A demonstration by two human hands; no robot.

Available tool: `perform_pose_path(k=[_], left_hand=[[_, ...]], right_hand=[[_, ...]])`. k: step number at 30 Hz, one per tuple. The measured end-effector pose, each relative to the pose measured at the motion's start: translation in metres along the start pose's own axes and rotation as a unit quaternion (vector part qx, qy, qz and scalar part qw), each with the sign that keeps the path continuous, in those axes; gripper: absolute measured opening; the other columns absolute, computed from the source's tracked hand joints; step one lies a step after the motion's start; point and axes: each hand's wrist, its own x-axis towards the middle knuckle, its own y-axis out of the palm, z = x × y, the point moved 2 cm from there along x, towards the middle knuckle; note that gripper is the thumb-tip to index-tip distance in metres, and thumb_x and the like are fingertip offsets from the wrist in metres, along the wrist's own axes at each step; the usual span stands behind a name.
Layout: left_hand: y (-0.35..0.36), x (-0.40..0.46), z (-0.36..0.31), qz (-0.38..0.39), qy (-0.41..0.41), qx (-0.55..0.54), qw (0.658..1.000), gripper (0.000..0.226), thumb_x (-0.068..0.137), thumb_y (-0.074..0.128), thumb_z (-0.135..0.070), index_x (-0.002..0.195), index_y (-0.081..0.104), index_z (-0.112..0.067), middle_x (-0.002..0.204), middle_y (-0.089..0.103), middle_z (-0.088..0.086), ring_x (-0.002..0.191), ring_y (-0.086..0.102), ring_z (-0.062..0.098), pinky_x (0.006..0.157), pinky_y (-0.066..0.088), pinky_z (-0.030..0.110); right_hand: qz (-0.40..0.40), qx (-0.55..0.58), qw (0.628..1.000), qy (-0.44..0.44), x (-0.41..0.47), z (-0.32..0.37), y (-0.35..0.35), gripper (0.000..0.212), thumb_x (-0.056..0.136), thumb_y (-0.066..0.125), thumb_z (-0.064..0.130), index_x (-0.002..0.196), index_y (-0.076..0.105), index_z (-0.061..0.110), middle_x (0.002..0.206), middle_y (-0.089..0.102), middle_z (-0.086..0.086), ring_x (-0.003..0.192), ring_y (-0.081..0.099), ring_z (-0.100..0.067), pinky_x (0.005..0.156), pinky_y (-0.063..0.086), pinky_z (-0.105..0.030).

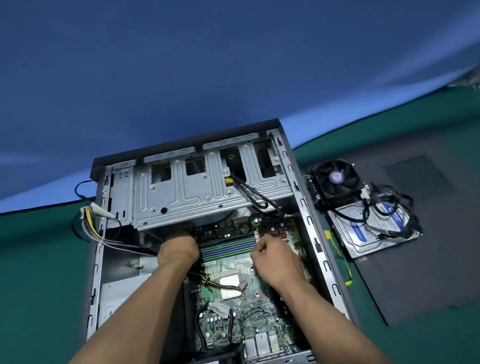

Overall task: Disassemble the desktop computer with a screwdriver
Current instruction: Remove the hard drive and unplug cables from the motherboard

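Note:
The desktop case (312, 227) lies open on its side on a green table. Inside, the green motherboard (250, 309) is exposed, with a bare processor socket (230, 286) and a row of blue and green memory slots (226, 249). My left hand (177, 253) reaches down at the left end of the slots; its fingers are hidden under the hand. At the right end of the slots my right hand (275, 263) is curled into a fist with the thumb tucked against the forefinger. No screwdriver is visible.
A metal drive cage (196, 198) spans the far end of the case, and the power supply (122, 296) sits at the left. Loose cables (88, 220) hang out on the left. To the right, a cooler fan (335, 179) and a hard drive (374, 233) rest on the removed side panel (430, 259).

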Motion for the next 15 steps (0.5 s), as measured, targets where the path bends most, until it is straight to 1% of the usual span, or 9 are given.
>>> perform_pose_path(k=[2,5,7,8,10,11,13,14,15], left_hand=[[0.001,0.000,-0.002,0.006,-0.001,0.002,1.000,0.029,0.095,0.041,-0.015,0.110,0.063,-0.005,0.121,0.060,0.014,0.112,0.057,0.030,0.089,0.045,0.032],[0.003,-0.010,-0.002,-0.043,-0.001,0.034,0.998,0.026,0.094,0.042,-0.012,0.102,0.067,-0.006,0.105,0.065,0.010,0.100,0.062,0.027,0.077,0.048,0.030],[-0.001,-0.016,-0.004,-0.070,0.016,0.040,0.997,0.026,0.094,0.042,-0.010,0.096,0.067,-0.006,0.100,0.067,0.009,0.095,0.063,0.028,0.075,0.050,0.031],[-0.004,-0.019,-0.005,-0.081,0.028,0.036,0.996,0.026,0.094,0.042,-0.011,0.095,0.067,-0.006,0.099,0.067,0.010,0.094,0.064,0.028,0.076,0.050,0.032],[-0.009,-0.025,-0.003,-0.097,0.043,0.009,0.994,0.029,0.096,0.041,-0.021,0.092,0.066,-0.006,0.097,0.068,0.010,0.090,0.064,0.028,0.073,0.048,0.031],[-0.011,-0.031,-0.003,-0.103,0.047,0.003,0.994,0.033,0.097,0.041,-0.027,0.092,0.065,-0.006,0.095,0.068,0.010,0.088,0.064,0.027,0.071,0.046,0.030],[-0.011,-0.045,-0.003,-0.115,0.069,0.055,0.989,0.035,0.097,0.041,-0.034,0.096,0.065,-0.008,0.097,0.068,0.007,0.088,0.065,0.026,0.068,0.044,0.029],[-0.010,-0.053,-0.005,-0.128,0.085,0.095,0.984,0.034,0.096,0.042,-0.035,0.098,0.065,-0.010,0.100,0.068,0.006,0.091,0.066,0.026,0.067,0.043,0.029],[-0.010,-0.061,-0.007,-0.148,0.104,0.127,0.975,0.033,0.096,0.041,-0.035,0.099,0.064,-0.012,0.102,0.068,0.005,0.093,0.066,0.026,0.067,0.044,0.029]], right_hand=[[0.002,0.005,1.000,0.005,-0.001,-0.001,0.001,0.007,0.094,0.049,0.021,0.091,0.055,0.022,0.096,0.061,0.001,0.071,0.054,-0.012,0.055,0.034,-0.022],[0.001,0.002,1.000,0.001,-0.001,-0.001,0.002,0.006,0.094,0.049,0.021,0.090,0.053,0.022,0.095,0.058,0.002,0.068,0.050,-0.008,0.052,0.031,-0.021],[0.003,0.000,1.000,0.003,0.001,-0.002,0.004,0.005,0.094,0.050,0.022,0.089,0.053,0.022,0.095,0.057,0.004,0.068,0.050,-0.007,0.051,0.030,-0.021],[0.003,-0.004,1.000,0.003,0.001,-0.001,0.004,0.005,0.093,0.051,0.022,0.089,0.053,0.022,0.095,0.057,0.004,0.070,0.052,-0.008,0.051,0.031,-0.021],[0.005,-0.008,1.000,-0.002,0.000,0.002,0.003,0.008,0.094,0.051,0.024,0.086,0.054,0.021,0.092,0.061,0.004,0.073,0.057,-0.011,0.052,0.035,-0.022],[0.005,-0.006,1.000,-0.013,-0.002,0.005,0.002,0.009,0.093,0.051,0.024,0.085,0.054,0.021,0.089,0.063,0.004,0.075,0.059,-0.012,0.052,0.038,-0.022],[-0.006,-0.009,0.998,-0.064,-0.006,0.012,-0.001,0.005,0.093,0.052,0.026,0.088,0.052,0.023,0.084,0.060,0.008,0.074,0.059,-0.009,0.053,0.036,-0.017],[-0.016,-0.019,0.995,-0.099,-0.010,0.017,-0.004,0.004,0.093,0.053,0.028,0.094,0.050,0.025,0.083,0.056,0.011,0.071,0.057,-0.006,0.052,0.033,-0.014],[-0.031,-0.031,0.990,-0.137,-0.014,0.022,-0.007,0.013,0.092,0.053,0.030,0.103,0.046,0.028,0.083,0.053,0.013,0.065,0.053,-0.002,0.051,0.030,-0.013]])
